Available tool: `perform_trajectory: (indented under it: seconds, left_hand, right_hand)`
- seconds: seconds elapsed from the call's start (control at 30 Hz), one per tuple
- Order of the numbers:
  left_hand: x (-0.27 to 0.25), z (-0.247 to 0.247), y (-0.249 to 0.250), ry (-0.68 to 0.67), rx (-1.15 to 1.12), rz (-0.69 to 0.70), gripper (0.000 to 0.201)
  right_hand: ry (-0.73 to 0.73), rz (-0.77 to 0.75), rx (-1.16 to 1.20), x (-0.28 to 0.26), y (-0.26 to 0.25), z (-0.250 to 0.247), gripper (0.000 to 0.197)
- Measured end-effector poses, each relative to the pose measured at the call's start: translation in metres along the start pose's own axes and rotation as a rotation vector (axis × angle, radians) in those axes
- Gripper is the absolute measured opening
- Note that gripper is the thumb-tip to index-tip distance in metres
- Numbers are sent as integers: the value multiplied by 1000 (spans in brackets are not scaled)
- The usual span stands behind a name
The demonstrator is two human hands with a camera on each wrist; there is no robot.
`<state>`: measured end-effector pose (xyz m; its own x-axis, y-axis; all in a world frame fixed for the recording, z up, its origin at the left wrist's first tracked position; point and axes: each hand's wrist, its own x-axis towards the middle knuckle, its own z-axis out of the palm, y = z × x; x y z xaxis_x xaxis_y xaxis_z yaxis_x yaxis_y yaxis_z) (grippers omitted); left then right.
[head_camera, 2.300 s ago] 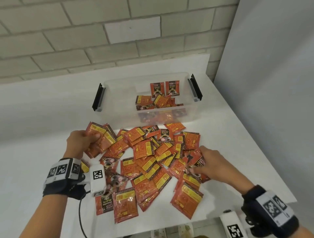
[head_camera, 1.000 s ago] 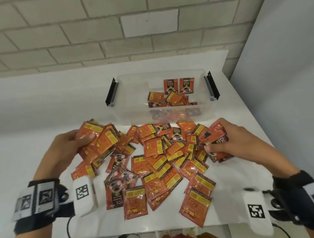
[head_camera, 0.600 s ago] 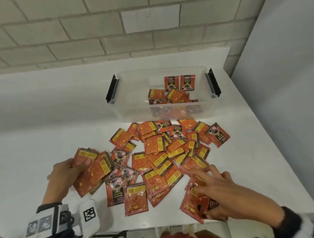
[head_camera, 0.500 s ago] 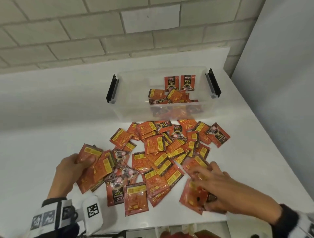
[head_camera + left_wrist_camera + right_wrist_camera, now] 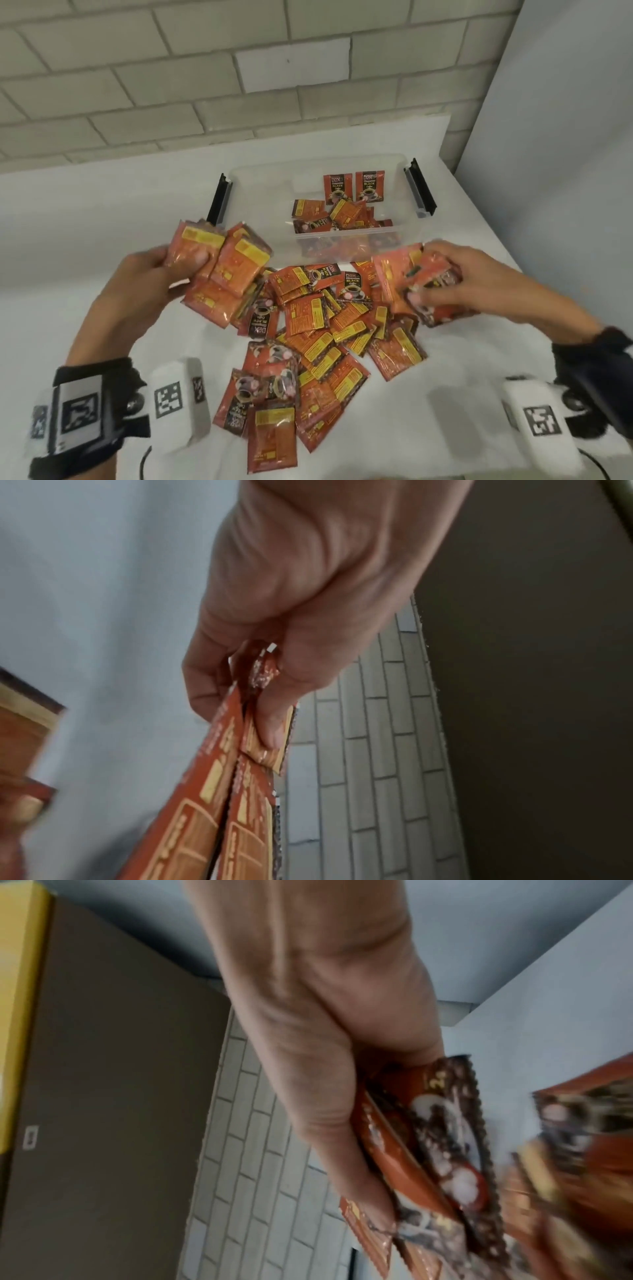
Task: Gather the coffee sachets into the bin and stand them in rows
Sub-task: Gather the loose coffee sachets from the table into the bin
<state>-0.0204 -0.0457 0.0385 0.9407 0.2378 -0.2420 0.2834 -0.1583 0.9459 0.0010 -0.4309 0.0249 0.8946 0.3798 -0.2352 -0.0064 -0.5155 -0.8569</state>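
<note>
Many red-orange coffee sachets (image 5: 322, 329) lie heaped on the white table in front of a clear plastic bin (image 5: 260, 205) with black side latches. The bin holds loose sachets on its right side, and two sachets (image 5: 354, 187) stand upright against its back wall. My left hand (image 5: 178, 267) is lifted left of the heap and grips a fanned bunch of sachets (image 5: 222, 270), thumb pressed on top (image 5: 270, 729). To the right of the heap, my right hand (image 5: 442, 287) grips another bunch of sachets (image 5: 428, 277), also seen in the right wrist view (image 5: 445, 1150).
A brick wall (image 5: 239, 78) runs behind the table and a plain grey panel (image 5: 565, 154) stands at the right. The table's near edge (image 5: 376, 474) lies just below the heap. Bare white table (image 5: 85, 222) stretches to the left of the bin.
Both hands have risen off the table and moved toward the bin, each carrying a bunch of sachets. The right hand came up from the near right corner of the heap.
</note>
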Motion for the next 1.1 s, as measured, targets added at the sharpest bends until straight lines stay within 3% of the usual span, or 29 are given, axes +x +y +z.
perform_trajectory:
  seconds: [0.13, 0.23, 0.33, 0.43, 0.53, 0.67, 0.77, 0.87, 0.93, 1.0, 1.1]
  left_hand:
    - [21, 29, 38, -89, -61, 83, 24]
    - [53, 56, 51, -95, -92, 76, 14]
    - [93, 82, 53, -139, -195, -16, 8]
    - [125, 109, 51, -182, -207, -117, 7]
    - [147, 128, 45, -188, -136, -157, 15]
    - [154, 141, 40, -265, -31, -203, 21]
    - [157, 142, 37, -275, 117, -181, 16]
    - [153, 141, 39, -336, 372, -175, 34]
    - [147, 141, 44, -289, 524, -138, 46]
    - [140, 140, 47, -230, 547, -79, 62]
    - [115, 127, 51, -190, 511, 93, 51]
  right_hand:
    - [6, -20, 122, 30, -36, -18, 43]
    - [127, -73, 101, 64, -51, -27, 33]
    - [163, -55, 135, 105, -58, -27, 26]
    - [156, 38, 39, 146, -48, -24, 36]
    - [151, 134, -13, 175, -32, -19, 56]
    - [85, 192, 144, 191, -17, -11, 42]
    - [78, 195, 110, 195, -11, -9, 60]
    - [103, 165, -21, 193, -12, -13, 73]
    - [133, 138, -90, 185, -17, -16, 66]
    - [161, 89, -110, 167, -28, -21, 46]
    - [179, 6, -128, 126, -41, -25, 20]
